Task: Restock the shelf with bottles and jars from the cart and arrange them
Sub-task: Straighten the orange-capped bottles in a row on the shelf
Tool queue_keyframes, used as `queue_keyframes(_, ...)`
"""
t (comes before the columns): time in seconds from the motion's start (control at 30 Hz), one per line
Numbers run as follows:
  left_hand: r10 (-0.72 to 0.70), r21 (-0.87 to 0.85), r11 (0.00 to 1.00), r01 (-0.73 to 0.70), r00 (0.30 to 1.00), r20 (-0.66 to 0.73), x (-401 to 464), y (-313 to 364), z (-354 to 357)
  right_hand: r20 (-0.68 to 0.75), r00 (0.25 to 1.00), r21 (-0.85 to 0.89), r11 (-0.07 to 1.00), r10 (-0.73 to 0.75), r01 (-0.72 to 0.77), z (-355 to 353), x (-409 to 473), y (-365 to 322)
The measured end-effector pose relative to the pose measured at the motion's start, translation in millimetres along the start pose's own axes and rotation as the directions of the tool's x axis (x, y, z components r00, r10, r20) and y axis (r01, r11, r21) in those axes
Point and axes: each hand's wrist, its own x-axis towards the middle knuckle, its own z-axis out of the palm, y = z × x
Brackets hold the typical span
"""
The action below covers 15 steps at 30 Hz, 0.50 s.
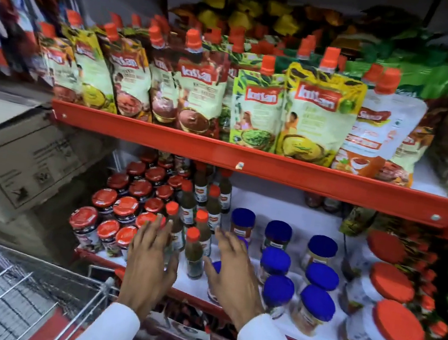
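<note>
On the lower white shelf [292, 214] stands a column of slim green sauce bottles with orange caps [194, 249]. My left hand [153, 259] is spread open against the left side of the front bottles, next to the red-lidded jars [113, 204]. My right hand [233, 269] is spread open on the right side of the same bottles, covering part of a blue-lidded jar [217, 266]. Neither hand grips anything. More blue-lidded jars [316, 301] stand in rows to the right. The wire cart [4, 290] is at the lower left.
A red shelf rail [247, 163] hangs just above the bottles, carrying spouted sauce pouches [198, 85]. Large orange-lidded jars [388, 331] fill the right end of the lower shelf. A cardboard box [28, 161] leans at the left. A further shelf lies below.
</note>
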Motion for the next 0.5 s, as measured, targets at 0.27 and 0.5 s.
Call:
queue_keyframes(0.27,0.054,-0.122,0.991,-0.052,0.998,0.014,50,-44,-10,-0.050,0.993,-0.052,0.992,0.111,-0.113,27,47,-50)
queue_keyframes(0.5,-0.006,-0.269,0.962,0.053,0.985,0.175,72,-58,-16,0.018,0.978,0.000,0.978,0.207,-0.207,35,63,-58)
